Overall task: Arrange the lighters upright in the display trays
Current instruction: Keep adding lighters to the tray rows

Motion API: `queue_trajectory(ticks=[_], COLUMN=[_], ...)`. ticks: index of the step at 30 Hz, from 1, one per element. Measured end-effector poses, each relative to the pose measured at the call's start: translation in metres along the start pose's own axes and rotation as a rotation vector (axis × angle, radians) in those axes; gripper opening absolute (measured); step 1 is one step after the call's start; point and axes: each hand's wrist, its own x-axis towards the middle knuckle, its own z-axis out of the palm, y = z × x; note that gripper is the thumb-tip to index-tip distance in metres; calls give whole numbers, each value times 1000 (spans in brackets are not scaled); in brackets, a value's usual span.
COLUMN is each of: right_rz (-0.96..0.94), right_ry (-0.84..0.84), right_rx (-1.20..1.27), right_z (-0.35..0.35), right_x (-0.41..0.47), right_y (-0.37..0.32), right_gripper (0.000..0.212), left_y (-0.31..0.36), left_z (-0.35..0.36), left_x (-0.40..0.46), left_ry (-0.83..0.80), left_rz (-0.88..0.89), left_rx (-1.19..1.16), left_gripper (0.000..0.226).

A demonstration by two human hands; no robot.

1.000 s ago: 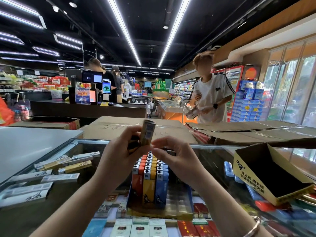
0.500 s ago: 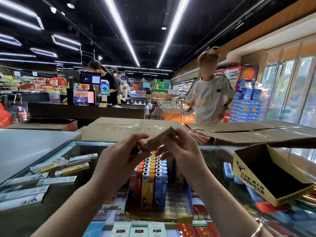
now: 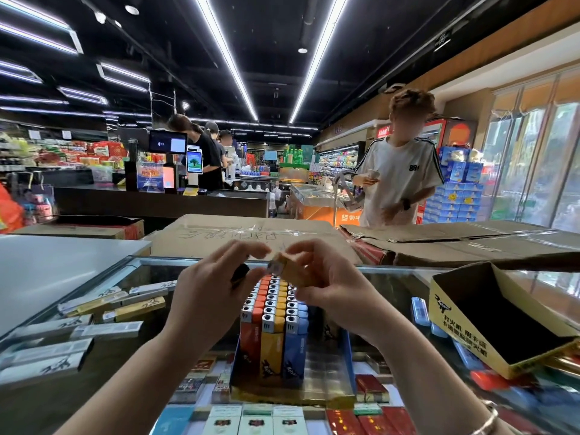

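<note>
Above the display tray (image 3: 349, 356), right hand (image 3: 326, 290) now alone pinching tan lighter (image 3: 290, 268), left hand (image 3: 213, 290) fingers released, loosely spread.

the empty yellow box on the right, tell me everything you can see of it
The yellow box is cardboard, with a yellow outside bearing black printed characters and a small black animal logo on its near wall. Its inside is dark and looks empty. It is open-topped and lies tilted, its opening facing up and toward the camera. It rests on the glass counter at the right, apart from both hands; a blue lighter lies just left of it.
</note>
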Motion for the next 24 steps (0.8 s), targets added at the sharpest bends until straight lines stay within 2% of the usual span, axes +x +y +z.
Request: queue_trajectory(ticks=[3,8,12,13,17,21,24], right_rz=[-24,-11,82,107,147,133,142], right_ry=[103,206,128,97,107,206,153], right_rx=[-7,77,84,74,77,5,-147], right_z=[-6,-22,-33,-34,-35,-38,-41], right_x=[0,0,-2,-2,-2,-1,-2], right_y=[1,3,9,9,11,12,12], right_gripper=[55,32,58,58,30,32,33], left_y=[-3,-5,-2,-2,-4,-8,-9], left_z=[2,2,2,2,3,1,0], left_x=[-1,-2,0,0,-1,-1,0], left_ry=[58,171,212,215,239,286,327], left_rz=[-124,-237,-264,-272,-326,-432,-538], left_rx=[-128,-276,-288,-294,-290,-324,-426], left_gripper=[35,22,15,16,29,32,31])
